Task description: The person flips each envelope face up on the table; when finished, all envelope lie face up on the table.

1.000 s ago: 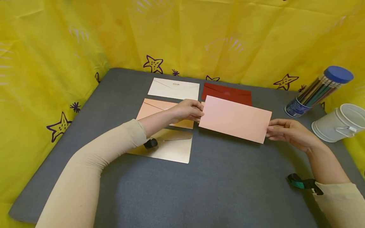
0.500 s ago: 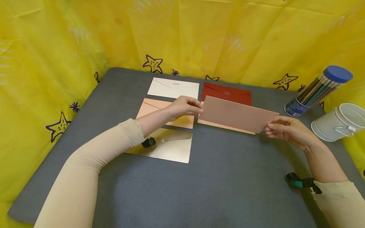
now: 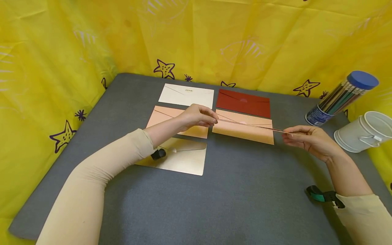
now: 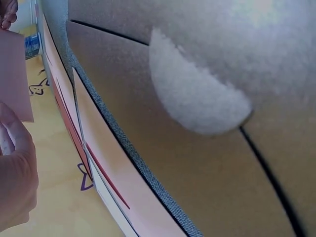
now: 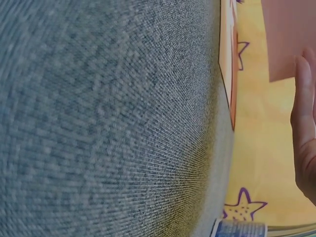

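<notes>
Held in the air between both hands is a pink envelope (image 4: 12, 74), tipped so that the head view sees it almost edge-on as a thin line. My left hand (image 3: 197, 117) pinches its left end, and my right hand (image 3: 309, 139) pinches its right end between thumb and fingers. In the head view it crosses over a peach envelope (image 3: 242, 134) lying on the table. Under my left hand and forearm lie another peach envelope (image 3: 199, 133) and a gold envelope (image 3: 186, 161), both partly hidden. The gold one's pale round seal (image 4: 197, 94) fills the left wrist view.
Behind lie a white envelope (image 3: 186, 96) and a red envelope (image 3: 243, 103). At the right stand a clear tube of pencils (image 3: 340, 95) with a blue lid and a white metal pail (image 3: 361, 134). Yellow cloth (image 3: 214, 41) hangs behind the grey table (image 3: 214, 204).
The pink envelope has tilted from showing its broad face to nearly edge-on, uncovering the peach envelope beneath. Both hands keep their pinch and have barely moved.
</notes>
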Available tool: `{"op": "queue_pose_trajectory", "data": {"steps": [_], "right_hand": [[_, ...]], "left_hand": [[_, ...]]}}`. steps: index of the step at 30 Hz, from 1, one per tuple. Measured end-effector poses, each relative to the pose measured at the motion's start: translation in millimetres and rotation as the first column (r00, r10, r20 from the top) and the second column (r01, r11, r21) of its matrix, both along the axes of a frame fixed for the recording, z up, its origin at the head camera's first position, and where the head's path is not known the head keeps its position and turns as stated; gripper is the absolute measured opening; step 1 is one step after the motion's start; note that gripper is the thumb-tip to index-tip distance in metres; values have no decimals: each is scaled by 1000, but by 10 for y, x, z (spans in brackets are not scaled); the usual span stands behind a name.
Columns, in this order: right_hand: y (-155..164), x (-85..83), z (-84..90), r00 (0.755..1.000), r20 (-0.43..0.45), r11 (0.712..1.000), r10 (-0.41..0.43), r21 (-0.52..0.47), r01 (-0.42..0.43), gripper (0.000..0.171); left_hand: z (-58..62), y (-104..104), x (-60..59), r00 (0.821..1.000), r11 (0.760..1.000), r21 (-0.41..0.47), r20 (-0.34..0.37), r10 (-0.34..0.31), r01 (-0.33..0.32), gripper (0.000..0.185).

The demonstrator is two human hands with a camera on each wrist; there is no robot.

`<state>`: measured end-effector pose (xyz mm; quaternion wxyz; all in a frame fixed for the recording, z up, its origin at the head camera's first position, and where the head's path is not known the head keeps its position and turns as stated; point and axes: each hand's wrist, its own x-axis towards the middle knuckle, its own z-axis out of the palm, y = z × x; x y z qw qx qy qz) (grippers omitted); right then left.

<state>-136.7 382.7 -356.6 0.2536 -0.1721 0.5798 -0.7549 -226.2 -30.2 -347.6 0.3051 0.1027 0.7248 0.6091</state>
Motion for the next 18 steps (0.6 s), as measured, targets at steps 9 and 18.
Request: {"op": "queue_pose_trajectory", "data": {"steps": [9, 18], "right_hand": [[-13, 43, 35, 998, 11, 993, -70, 101, 68, 43], [-25, 58, 16, 994, 25, 966, -109, 237, 100, 25]], "left_hand": [[-44, -5, 17, 1000, 1000, -19, 22, -18, 18, 19], [-107, 34, 40, 996, 995, -51, -10, -87, 87, 54]]}}
